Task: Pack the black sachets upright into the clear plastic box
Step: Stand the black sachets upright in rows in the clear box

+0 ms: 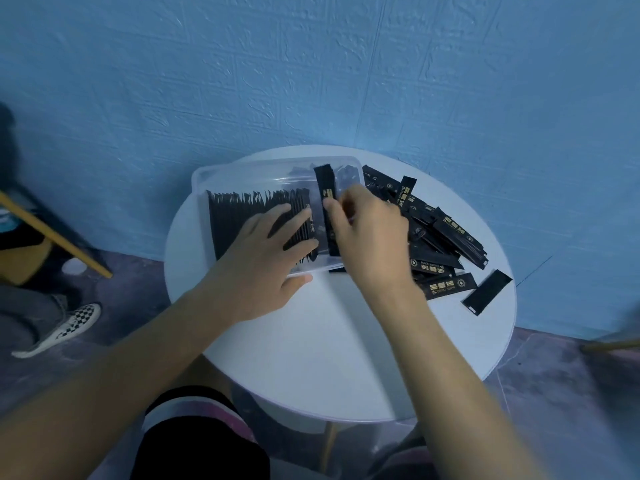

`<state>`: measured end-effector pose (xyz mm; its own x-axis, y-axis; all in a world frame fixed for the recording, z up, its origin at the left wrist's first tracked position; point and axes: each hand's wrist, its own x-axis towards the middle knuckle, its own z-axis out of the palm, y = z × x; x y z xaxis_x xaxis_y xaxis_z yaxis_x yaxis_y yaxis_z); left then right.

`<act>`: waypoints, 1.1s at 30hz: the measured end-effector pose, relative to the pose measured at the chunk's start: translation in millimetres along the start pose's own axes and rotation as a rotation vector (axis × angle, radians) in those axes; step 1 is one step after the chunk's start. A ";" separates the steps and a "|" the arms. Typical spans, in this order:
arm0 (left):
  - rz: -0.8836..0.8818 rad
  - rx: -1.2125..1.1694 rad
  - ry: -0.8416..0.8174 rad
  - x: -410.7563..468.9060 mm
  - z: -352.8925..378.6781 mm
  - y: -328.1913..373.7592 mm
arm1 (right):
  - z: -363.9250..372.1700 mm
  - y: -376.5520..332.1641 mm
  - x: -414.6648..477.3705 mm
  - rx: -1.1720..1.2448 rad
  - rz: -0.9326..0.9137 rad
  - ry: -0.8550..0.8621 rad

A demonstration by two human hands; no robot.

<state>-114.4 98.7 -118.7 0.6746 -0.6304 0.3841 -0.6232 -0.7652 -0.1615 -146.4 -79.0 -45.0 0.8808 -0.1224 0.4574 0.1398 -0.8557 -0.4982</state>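
Sachet [325,202] is pinched mid-length by right hand [367,233], fingers clamped on it, and held on edge at the open end of the row. Judged light, thin, floppy and slick; best gripped on the flat faces mid-length to avoid buckling. Left hand [266,251], fingers flat, is pressed on the row [242,220]. Box [214,171]: left part filled with standing sachets, right end partly free. Pile [440,237] is left loose on table [346,341], just right of box.
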 end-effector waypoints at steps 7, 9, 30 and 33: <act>0.009 -0.006 0.005 -0.2 0.1 0.1 | 39.4 4.2 12.6 -0.113 0.080 -0.101; 0.006 -0.002 0.003 -0.9 0.7 0.7 | 39.9 8.1 12.1 -0.092 0.086 -0.131; -0.008 0.029 -0.004 -1.1 -5.9 4.1 | 33.7 15.2 3.7 -0.035 0.090 -0.344; -0.001 0.042 -0.011 -0.1 -6.7 3.9 | 31.5 13.9 4.1 -0.020 0.103 -0.365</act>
<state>-119.6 96.6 -113.3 0.6798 -0.6309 0.3739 -0.6055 -0.7705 -0.1993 -126.5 -75.6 -73.3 0.9935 -0.0241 0.1112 0.0365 -0.8583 -0.5119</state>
